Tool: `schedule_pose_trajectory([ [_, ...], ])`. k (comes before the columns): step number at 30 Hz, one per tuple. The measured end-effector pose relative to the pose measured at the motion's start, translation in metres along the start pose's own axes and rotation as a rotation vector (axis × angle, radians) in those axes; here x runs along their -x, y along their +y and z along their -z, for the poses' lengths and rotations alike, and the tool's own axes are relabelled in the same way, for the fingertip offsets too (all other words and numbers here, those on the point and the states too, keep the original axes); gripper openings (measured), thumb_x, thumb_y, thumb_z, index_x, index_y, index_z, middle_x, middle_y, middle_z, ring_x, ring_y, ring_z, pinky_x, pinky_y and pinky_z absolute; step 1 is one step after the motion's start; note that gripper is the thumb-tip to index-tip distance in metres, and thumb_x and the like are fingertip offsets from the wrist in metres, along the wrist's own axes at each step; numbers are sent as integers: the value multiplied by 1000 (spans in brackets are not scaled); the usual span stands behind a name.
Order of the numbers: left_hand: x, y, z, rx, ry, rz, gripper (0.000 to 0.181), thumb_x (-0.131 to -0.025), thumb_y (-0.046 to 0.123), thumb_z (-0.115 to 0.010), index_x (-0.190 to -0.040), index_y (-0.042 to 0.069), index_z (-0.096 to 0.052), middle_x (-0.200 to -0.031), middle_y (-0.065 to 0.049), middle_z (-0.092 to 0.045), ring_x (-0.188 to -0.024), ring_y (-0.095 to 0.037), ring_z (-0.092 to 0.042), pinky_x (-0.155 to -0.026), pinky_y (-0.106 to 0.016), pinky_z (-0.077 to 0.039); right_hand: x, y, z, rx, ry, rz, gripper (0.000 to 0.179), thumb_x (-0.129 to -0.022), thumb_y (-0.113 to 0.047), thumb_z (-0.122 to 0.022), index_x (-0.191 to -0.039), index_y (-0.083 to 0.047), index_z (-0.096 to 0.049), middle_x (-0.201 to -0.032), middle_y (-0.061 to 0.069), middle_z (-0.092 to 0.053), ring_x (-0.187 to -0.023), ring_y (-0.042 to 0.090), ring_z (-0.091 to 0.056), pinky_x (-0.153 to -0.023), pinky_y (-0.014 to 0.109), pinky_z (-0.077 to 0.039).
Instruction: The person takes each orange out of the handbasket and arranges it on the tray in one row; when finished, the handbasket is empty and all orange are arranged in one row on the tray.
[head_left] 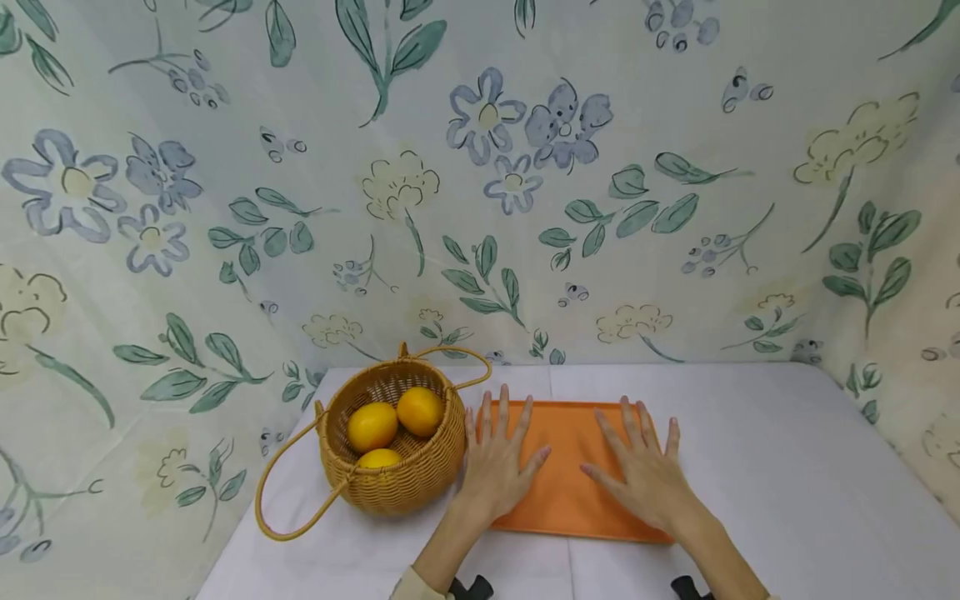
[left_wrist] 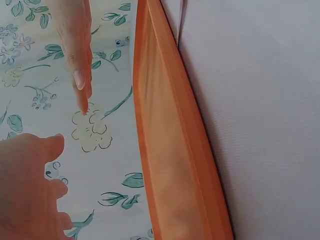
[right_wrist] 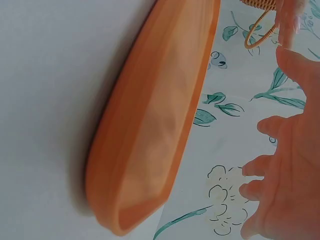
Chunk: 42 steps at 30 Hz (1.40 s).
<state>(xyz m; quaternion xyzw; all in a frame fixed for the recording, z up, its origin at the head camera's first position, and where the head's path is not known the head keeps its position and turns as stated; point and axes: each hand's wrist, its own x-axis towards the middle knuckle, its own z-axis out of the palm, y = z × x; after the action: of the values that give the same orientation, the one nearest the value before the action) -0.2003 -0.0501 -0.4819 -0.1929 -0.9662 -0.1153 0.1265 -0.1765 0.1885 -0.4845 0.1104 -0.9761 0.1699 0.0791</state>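
Note:
My left hand [head_left: 495, 471] hovers over the left side of an orange rectangular tray [head_left: 566, 500], palm down, fingers spread. Over the tray's right side is my right hand [head_left: 651, 479], held the same way. Neither hand holds anything. Both wrist views show a gap between the palms and the tray; the left wrist view has the left hand [left_wrist: 30, 185] low at the left, the right wrist view has the right hand [right_wrist: 287, 165] at the right edge. The tray has a low raised rim [right_wrist: 107, 185], and its visible floor is bare.
Left of the tray, close by my left hand, stands a round wicker basket [head_left: 401, 487] holding yellow lemons [head_left: 372, 427]. One basket handle [head_left: 288, 533] droops out to the left, another leans toward the back. A white cloth [head_left: 787, 483] covers the table; a floral curtain [head_left: 480, 250] hangs behind.

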Motion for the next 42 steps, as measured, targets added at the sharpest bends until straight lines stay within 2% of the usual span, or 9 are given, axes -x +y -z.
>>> schedule_pose_trajectory([
  [5, 0, -1, 5, -16, 27, -16, 74, -105, 58, -45, -166, 22, -23, -173, -20, -13, -158, -48, -14, -122, -72, -18, 0, 4, 4, -5, -10, -8, 84, -97, -61, -60, -163, -16, -33, -170, 32, -9, -155, 57, -6, -115, 82, 11],
  [12, -1, -2, 20, -5, -23, -12, 74, -106, 57, -43, -167, 23, -19, -174, -18, -5, -160, -46, -5, -123, -73, -10, 2, 18, 7, -27, -38, -38, 86, -97, -62, -59, -164, -16, -30, -169, 33, -7, -155, 58, -3, -112, 84, 11],
  [16, -1, -6, 33, 33, -35, -15, 75, -107, 59, -40, -168, 24, -14, -175, -16, 0, -160, -45, -1, -122, -76, -4, 5, 29, 10, -64, -64, -56, 87, -98, -63, -58, -164, -15, -27, -169, 34, -4, -154, 59, -2, -110, 85, 13],
  [22, 1, -21, 64, 93, 18, -7, 73, -108, 56, -41, -168, 21, -16, -175, -14, 3, -160, -45, -2, -121, -77, -3, 9, 48, 17, -143, -141, -102, 88, -100, -61, -56, -166, -15, -21, -167, 38, -4, -150, 64, -7, -106, 89, 8],
  [25, 1, -35, 81, 130, 37, 12, 73, -108, 51, -44, -167, 19, -18, -175, -15, 1, -160, -46, -4, -121, -77, -2, 10, 61, 15, -164, -181, -119, 89, -100, -59, -56, -166, -14, -18, -165, 41, -4, -148, 67, -8, -102, 92, 5],
  [28, 0, -53, 98, 189, 43, 34, 70, -109, 48, -46, -166, 16, -21, -174, -17, -3, -161, -44, -5, -121, -77, 0, 10, 72, 14, -193, -253, -151, 91, -101, -61, -54, -166, -11, -15, -164, 43, -1, -146, 70, -5, -100, 93, 5],
  [34, 0, -103, 134, 367, -39, 96, 65, -110, 43, -45, -166, 15, -25, -174, -18, -9, -161, -41, -7, -121, -77, 1, 6, 84, 13, -224, -458, -236, 97, -100, -68, -47, -165, -5, -12, -160, 47, 8, -143, 72, 7, -99, 92, 8],
  [38, -3, -135, 149, 497, -103, 117, 64, -110, 43, -46, -165, 16, -27, -173, -17, -16, -161, -42, -11, -124, -72, -8, 7, 87, 12, -248, -498, -227, 93, -101, -65, -48, -164, -6, -14, -159, 47, 10, -143, 71, 10, -99, 92, 12],
  [42, -4, -159, 160, 592, -165, 142, 64, -109, 48, -46, -165, 21, -29, -171, -16, -24, -157, -45, -22, -123, -68, -24, 8, 87, 13, -274, -502, -208, 88, -103, -60, -49, -164, -5, -18, -159, 47, 14, -143, 70, 15, -98, 91, 16],
])
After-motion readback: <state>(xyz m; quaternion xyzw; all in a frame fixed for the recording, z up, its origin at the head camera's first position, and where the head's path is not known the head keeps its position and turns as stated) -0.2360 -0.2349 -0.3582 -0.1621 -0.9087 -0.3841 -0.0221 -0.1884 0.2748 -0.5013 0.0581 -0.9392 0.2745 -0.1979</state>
